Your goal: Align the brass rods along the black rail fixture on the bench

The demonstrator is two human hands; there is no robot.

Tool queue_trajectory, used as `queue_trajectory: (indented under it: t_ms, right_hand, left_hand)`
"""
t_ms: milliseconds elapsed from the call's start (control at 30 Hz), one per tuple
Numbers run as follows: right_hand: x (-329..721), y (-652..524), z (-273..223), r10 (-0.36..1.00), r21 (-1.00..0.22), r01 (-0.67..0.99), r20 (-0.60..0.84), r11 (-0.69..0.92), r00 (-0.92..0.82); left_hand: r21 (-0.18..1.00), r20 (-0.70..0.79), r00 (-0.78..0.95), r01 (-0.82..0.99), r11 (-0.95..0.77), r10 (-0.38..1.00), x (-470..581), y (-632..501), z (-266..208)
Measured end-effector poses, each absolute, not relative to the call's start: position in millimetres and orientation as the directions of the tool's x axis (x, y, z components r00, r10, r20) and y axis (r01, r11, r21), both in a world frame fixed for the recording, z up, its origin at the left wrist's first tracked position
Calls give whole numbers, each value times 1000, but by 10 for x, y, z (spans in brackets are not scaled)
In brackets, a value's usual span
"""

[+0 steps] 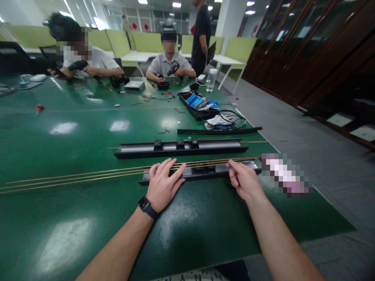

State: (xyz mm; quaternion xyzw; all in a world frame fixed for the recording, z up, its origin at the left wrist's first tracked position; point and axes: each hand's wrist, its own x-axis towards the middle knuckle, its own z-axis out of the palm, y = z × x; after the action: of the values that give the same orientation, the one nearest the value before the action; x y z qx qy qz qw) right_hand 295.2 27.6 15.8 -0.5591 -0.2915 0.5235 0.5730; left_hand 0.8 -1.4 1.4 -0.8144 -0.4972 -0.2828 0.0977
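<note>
Three thin brass rods [88, 175] run lengthwise across a black metal rail [168, 178] with small black blocks [204, 168] in its channel. With fingers spread, my left hand [164, 183] lies over the rods at the rail's left end. At the right end, my right hand [243, 177] is closed in a pinch on a rod; its fingertips hide exactly how many it grips. The rods stick out far to the left past the rail. Just beyond lies a second black rail [137, 149] with several black blocks.
A black strip [216, 131], wire-and-glove pile [221, 119] and black tray [199, 114] lie farther back on the green table [96, 222]. A blurred-out pinkish item [283, 171] sits at right. Two seated people hold power drills [173, 69]; a clear bottle [211, 80] stands near the far edge.
</note>
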Motion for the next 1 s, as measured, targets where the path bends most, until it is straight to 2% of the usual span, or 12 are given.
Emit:
queue_trajectory:
  t_ms: [333,1000]
  right_hand:
    - [2971,295,152,902,-938,-310,-262,-154,344]
    - [2969,294,154,892,-934,-316,-278,-165,357]
  left_hand:
    - [129,562,345,861,-492,752,3,-14,19]
    - [119,557,347,866,-487,754,1,-11,15]
